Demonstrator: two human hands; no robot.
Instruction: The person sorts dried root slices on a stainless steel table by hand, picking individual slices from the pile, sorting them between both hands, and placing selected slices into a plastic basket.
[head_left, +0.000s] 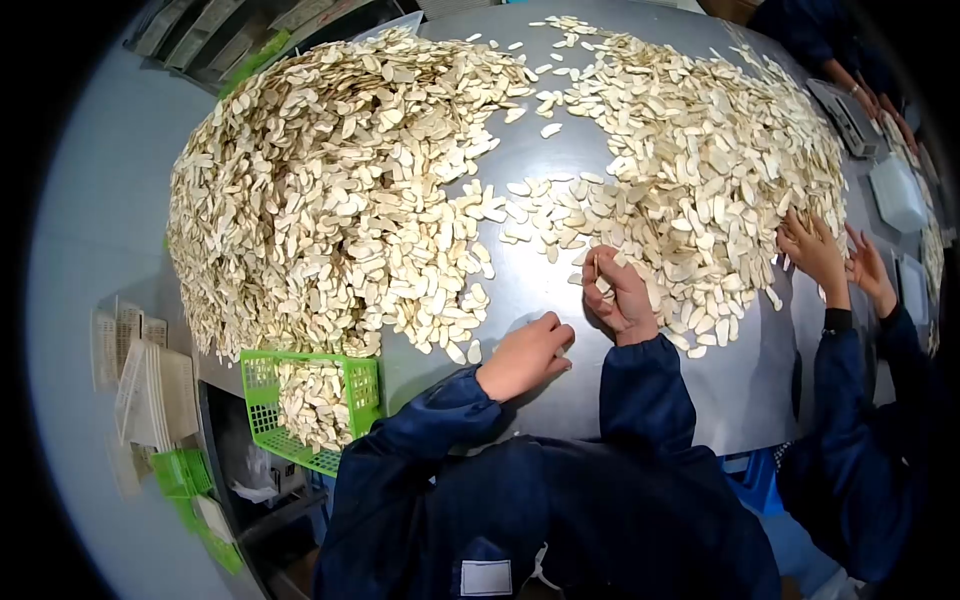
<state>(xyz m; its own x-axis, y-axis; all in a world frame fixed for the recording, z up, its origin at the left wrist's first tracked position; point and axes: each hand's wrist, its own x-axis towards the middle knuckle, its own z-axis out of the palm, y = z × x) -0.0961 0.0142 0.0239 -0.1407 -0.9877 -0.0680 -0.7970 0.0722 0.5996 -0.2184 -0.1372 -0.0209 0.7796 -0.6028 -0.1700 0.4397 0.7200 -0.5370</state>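
Observation:
Pale dried slices lie in two large heaps on a metal table, a left heap (320, 190) and a right heap (720, 160). My left hand (527, 357) rests near the table's front edge with its fingers curled; whether anything is inside them is hidden. At the near edge of the right heap, my right hand (620, 295) is turned palm up, its fingers closed around a few pale slices. Between the heaps, a thin scatter of slices (545, 215) lies just beyond my hands.
A green basket (362, 395) holding slices stands at the table's front left. On the right, a co-worker's hands (820, 260) touch the right heap's edge. Farther right are a white container (898, 193) and a scale (843, 118). Another person stands at the upper right.

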